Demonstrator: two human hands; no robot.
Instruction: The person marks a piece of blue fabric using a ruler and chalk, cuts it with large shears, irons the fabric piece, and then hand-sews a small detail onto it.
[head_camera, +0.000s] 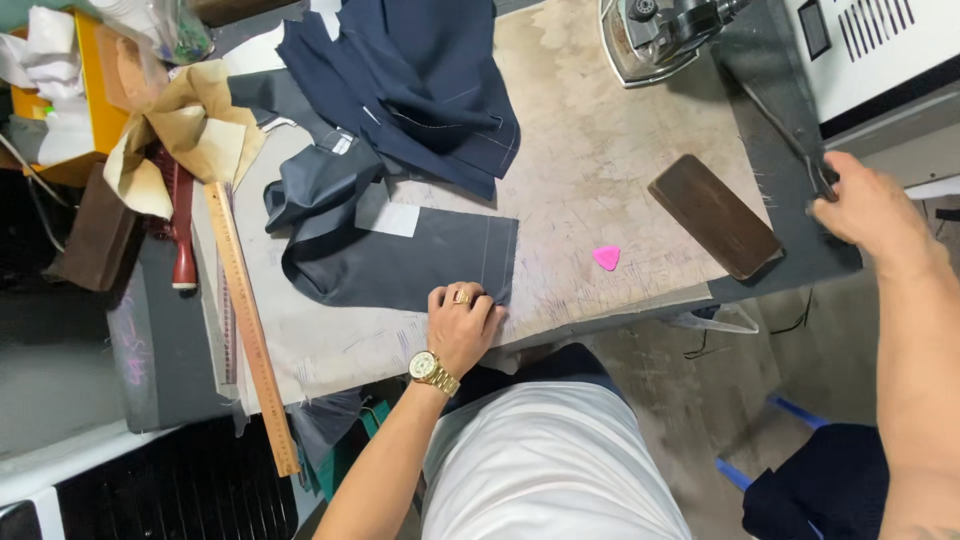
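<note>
A dark grey fabric piece (400, 262) with white stitching lies flat on the worn beige worktable (590, 170). My left hand (462, 322), with a ring and a gold watch, presses down on the near right corner of that piece. My right hand (868, 205) reaches to the table's far right edge and closes on a small dark tool (822, 180), seemingly scissors, lying on dark cloth there. A pink triangular chalk (606, 257) rests on the table between the hands. Navy fabric (420, 80) is heaped at the back.
A long wooden ruler (250, 325) runs along the table's left edge. A dark wooden block (714, 215) lies at the right, an iron (655, 35) stands at the back right. Brown paper (190, 135), a wooden-handled tool (182, 235) and clutter crowd the left.
</note>
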